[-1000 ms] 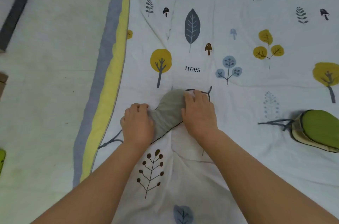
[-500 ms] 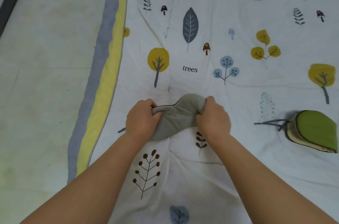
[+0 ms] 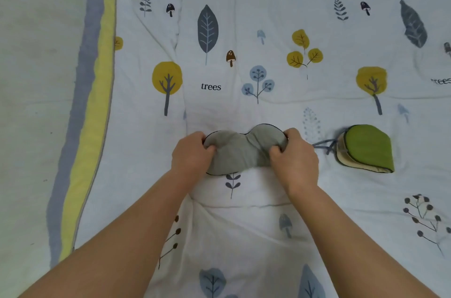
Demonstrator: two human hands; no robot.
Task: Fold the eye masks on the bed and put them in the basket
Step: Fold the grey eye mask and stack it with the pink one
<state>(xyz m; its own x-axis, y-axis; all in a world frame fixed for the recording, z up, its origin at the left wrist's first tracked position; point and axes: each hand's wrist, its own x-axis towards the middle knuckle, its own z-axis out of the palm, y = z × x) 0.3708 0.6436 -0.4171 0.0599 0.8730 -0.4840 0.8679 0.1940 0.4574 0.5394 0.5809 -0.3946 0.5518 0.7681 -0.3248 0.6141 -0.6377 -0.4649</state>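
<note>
Grey eye mask [image 3: 240,151] flat on bed [image 3: 268,224] near its left edge, long axis left-right. Your left hand [image 3: 191,154] pinches left lobe, right hand [image 3: 294,155] pinches right lobe, fingers closed on fabric. Fold across middle. Folded green mask [image 3: 366,149] just right. Basket not visible.

- I'm in a bedroom at home, leaning over a bed.
- Under my arms lies a white quilt [image 3: 244,236] printed with trees, leaves, mushrooms and the word "trees".
- Its left edge [image 3: 92,112] has 1 yellow and 1 grey band.
- Beside it runs a pale, scuffed floor [image 3: 34,78].
</note>
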